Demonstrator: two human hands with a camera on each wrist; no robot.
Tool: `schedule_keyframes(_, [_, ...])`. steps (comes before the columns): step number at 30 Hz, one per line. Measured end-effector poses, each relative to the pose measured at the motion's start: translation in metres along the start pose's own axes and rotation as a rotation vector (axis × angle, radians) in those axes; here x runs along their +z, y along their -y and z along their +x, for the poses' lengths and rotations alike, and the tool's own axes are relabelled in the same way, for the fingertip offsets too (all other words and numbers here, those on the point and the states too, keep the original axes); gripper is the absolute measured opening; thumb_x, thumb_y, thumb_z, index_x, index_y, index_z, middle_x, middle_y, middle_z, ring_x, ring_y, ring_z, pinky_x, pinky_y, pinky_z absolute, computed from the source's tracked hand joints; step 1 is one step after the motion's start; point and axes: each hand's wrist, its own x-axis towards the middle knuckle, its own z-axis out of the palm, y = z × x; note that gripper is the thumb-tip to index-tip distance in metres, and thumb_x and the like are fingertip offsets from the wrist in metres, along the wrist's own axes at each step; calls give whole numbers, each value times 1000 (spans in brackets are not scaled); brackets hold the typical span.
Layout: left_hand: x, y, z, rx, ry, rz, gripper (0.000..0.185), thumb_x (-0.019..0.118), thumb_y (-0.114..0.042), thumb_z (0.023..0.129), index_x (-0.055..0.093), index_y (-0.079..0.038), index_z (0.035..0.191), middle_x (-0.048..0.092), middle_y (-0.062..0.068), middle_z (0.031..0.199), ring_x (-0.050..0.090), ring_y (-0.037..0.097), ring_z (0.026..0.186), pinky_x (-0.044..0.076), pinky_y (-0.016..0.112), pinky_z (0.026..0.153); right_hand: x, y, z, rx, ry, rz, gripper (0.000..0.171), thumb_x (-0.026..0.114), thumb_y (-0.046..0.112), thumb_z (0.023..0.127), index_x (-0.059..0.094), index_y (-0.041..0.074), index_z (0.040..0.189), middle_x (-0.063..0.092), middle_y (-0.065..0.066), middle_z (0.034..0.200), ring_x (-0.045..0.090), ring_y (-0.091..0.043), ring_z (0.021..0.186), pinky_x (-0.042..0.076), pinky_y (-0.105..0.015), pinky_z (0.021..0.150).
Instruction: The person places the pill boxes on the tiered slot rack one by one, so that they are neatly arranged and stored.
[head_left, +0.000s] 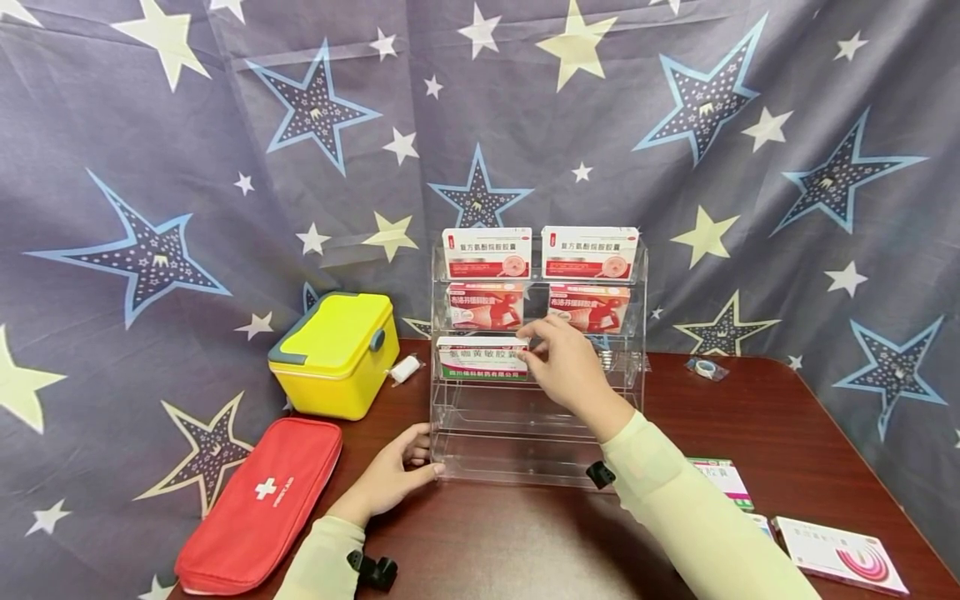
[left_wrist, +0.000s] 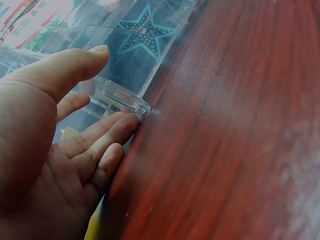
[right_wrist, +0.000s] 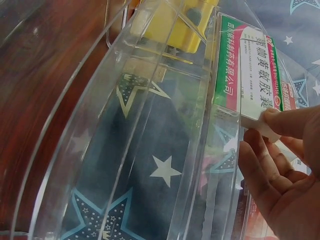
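Observation:
A clear acrylic tiered rack (head_left: 517, 454) stands mid-table. Its top shelf carries two red-and-white medicine boxes (head_left: 487, 252), the second shelf two red boxes (head_left: 588, 307). A green-and-white box (head_left: 480, 359) sits at the left of the third shelf. My right hand (head_left: 528, 350) pinches that box's right end; in the right wrist view the thumb of this hand (right_wrist: 260, 136) lies on the corner of the box (right_wrist: 247, 70), fingers beneath. My left hand (head_left: 427, 454) grips the rack's lower left front corner, and in the left wrist view the hand (left_wrist: 117, 85) has its thumb over the rack's lip (left_wrist: 122, 97).
A yellow lidded case (head_left: 335, 354) and a red first-aid pouch (head_left: 258, 500) lie left of the rack, a white gauze roll (head_left: 405, 368) between. A tape roll (head_left: 705, 367) sits at the back right. More medicine boxes (head_left: 840, 554) lie near the front right edge.

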Motion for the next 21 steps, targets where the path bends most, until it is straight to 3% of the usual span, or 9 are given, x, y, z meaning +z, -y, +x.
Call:
schedule_keyframes(11, [-1, 2, 0, -38, 14, -20, 61, 83, -26, 93, 53, -15, 146, 68, 5, 118, 68, 19, 103, 52, 34, 92, -11, -2, -9, -27, -36, 4, 26, 84, 15, 91, 73, 15, 114, 65, 0, 110, 73, -12, 86, 58, -42, 80])
schedule_keyframes(16, [-1, 2, 1, -37, 19, -15, 61, 83, -28, 93, 53, -16, 146, 68, 5, 118, 68, 20, 103, 52, 34, 92, -41, -8, -28, -106, -101, 34, 28, 86, 7, 87, 74, 10, 112, 66, -3, 104, 72, -13, 84, 59, -37, 76])
schedule_keyframes(21, [-1, 1, 2, -42, 12, -19, 61, 83, -27, 93, 54, -16, 145, 68, 6, 118, 68, 20, 103, 53, 35, 92, -85, -25, -57, -190, -195, 93, 27, 87, -1, 82, 76, 9, 105, 69, 1, 97, 69, -10, 81, 57, -27, 73])
